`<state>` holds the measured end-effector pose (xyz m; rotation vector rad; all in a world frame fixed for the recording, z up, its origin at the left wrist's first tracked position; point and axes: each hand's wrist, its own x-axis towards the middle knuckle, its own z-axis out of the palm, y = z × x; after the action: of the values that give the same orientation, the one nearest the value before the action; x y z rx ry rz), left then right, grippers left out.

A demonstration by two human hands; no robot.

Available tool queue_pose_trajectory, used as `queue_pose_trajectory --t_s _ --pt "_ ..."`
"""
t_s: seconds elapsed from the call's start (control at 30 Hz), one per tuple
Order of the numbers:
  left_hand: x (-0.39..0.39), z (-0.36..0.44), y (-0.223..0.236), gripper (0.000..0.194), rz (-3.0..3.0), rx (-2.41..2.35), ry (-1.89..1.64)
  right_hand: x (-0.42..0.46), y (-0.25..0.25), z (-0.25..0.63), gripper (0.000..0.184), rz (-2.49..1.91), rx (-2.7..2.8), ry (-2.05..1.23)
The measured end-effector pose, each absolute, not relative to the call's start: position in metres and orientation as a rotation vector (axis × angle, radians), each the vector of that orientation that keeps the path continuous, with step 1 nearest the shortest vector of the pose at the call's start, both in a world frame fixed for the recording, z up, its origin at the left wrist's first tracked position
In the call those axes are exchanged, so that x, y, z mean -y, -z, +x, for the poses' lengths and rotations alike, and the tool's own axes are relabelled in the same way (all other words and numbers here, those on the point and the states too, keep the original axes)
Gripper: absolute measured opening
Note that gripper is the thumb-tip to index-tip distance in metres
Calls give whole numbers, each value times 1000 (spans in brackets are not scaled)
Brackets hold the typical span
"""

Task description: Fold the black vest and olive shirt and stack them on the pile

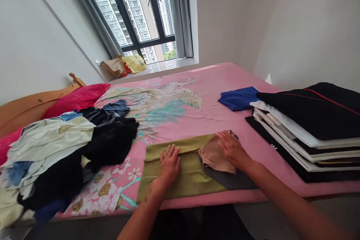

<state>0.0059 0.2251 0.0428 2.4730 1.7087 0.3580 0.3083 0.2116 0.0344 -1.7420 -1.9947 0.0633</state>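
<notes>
An olive-green garment [185, 183] lies flat at the front edge of the bed, its far side folded over in a strip. My left hand [169, 161] rests on it palm down, fingers stretched out. On the garment's right end sits a smaller tan-pink cloth piece [212, 153], perhaps a folded-over part; I cannot tell if it is separate. My right hand [229, 145] lies flat on this tan piece with the fingers extended. A dark grey cloth part [230, 179] shows beneath the tan piece, near my right forearm.
Left, a loose heap of clothes [67, 146] covers the bed. On the right stands a tall stack of folded clothes [298, 135], with a folded blue garment [239, 97] beside it. Pink bedding [216, 78] spreads beneath. Bags [114, 66] sit by the window.
</notes>
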Motion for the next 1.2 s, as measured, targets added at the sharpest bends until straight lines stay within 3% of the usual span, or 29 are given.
queue_pose_trajectory --t_s 0.17,0.37,0.7,0.97,1.2 --pt "-234 -84 -27 45 2317 -1931 -265 -210 9 274 50 -1829 2119 -105" --pt "-220 -142 -12 41 2248 -1790 -704 -202 15 281 46 -1721 2047 -146" --pt "-195 -160 -2 30 2519 -1577 -799 -126 -11 332 25 -1709 1727 -70" --pt "-192 -156 -4 29 2557 -1664 -762 -101 -9 325 21 -1759 1829 -37" --pt "-170 -115 -16 30 2638 -1688 -592 -124 -17 330 28 -2000 1850 -1"
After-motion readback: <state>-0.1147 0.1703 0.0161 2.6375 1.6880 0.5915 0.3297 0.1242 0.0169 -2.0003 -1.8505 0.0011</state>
